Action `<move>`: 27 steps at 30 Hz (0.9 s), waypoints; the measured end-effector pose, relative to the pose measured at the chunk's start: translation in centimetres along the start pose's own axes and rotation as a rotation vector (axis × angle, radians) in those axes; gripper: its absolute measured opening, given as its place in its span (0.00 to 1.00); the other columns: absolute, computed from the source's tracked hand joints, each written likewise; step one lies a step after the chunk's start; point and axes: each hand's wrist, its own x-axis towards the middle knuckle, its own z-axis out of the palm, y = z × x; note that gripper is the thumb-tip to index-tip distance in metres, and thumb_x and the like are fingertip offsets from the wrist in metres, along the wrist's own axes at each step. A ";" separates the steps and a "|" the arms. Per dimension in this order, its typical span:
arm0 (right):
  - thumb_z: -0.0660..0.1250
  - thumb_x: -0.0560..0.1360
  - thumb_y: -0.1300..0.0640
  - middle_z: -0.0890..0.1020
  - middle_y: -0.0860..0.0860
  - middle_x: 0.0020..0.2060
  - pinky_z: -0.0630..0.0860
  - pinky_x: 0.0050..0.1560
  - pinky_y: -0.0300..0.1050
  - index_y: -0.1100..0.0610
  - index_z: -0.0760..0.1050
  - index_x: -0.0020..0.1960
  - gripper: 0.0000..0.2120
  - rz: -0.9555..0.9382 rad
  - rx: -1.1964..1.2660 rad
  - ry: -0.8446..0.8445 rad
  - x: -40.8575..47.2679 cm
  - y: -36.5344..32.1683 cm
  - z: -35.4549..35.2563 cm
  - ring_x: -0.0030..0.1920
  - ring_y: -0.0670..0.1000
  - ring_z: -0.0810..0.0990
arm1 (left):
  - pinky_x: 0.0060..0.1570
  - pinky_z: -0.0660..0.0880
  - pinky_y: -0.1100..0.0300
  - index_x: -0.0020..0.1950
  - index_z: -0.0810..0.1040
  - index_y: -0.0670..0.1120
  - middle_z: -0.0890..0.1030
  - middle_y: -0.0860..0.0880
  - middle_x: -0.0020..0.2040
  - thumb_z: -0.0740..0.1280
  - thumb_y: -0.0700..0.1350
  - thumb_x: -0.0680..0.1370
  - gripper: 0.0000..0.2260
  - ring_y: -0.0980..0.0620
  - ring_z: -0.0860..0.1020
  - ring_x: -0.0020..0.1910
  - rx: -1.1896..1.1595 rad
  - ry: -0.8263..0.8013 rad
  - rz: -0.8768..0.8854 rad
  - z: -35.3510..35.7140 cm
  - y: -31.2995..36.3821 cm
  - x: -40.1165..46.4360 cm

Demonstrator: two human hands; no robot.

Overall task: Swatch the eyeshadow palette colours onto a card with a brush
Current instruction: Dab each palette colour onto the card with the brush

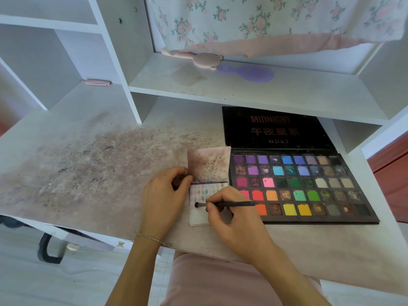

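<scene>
An open black eyeshadow palette [309, 186] with several rows of coloured pans lies at the right of the desk, its lid propped back. Just left of it lies a folded white card [199, 217], its upper flap raised and its lower half carrying several small colour swatches. My right hand [234, 221] pinches a thin black brush [234, 204] that lies horizontally, its dark tip resting on the card's left part. My left hand [163, 195] rests on the desk with fingers curled and pinches the card's left edge at the fold.
The white desk top [88, 164] is stained with pinkish powder at the left. On the shelf above lie a pink bear-shaped item [198, 59] and a purple hairbrush [249, 72]. A floral cloth hangs behind. A small pink case [96, 82] sits in the left cubby.
</scene>
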 end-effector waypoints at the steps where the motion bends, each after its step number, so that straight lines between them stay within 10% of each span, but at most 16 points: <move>1: 0.62 0.71 0.56 0.76 0.48 0.36 0.74 0.41 0.47 0.56 0.75 0.41 0.05 0.004 -0.001 -0.010 0.0 0.0 0.0 0.40 0.46 0.74 | 0.38 0.70 0.61 0.45 0.80 0.48 0.78 0.55 0.38 0.68 0.44 0.73 0.03 0.54 0.75 0.38 0.002 0.000 0.002 0.0 0.0 0.0; 27: 0.64 0.72 0.57 0.75 0.44 0.36 0.75 0.40 0.46 0.53 0.73 0.41 0.01 0.018 -0.001 -0.029 0.0 0.2 0.0 0.40 0.45 0.74 | 0.37 0.68 0.63 0.44 0.80 0.48 0.78 0.55 0.37 0.68 0.44 0.73 0.03 0.54 0.75 0.38 0.008 -0.001 -0.002 0.0 -0.1 -0.1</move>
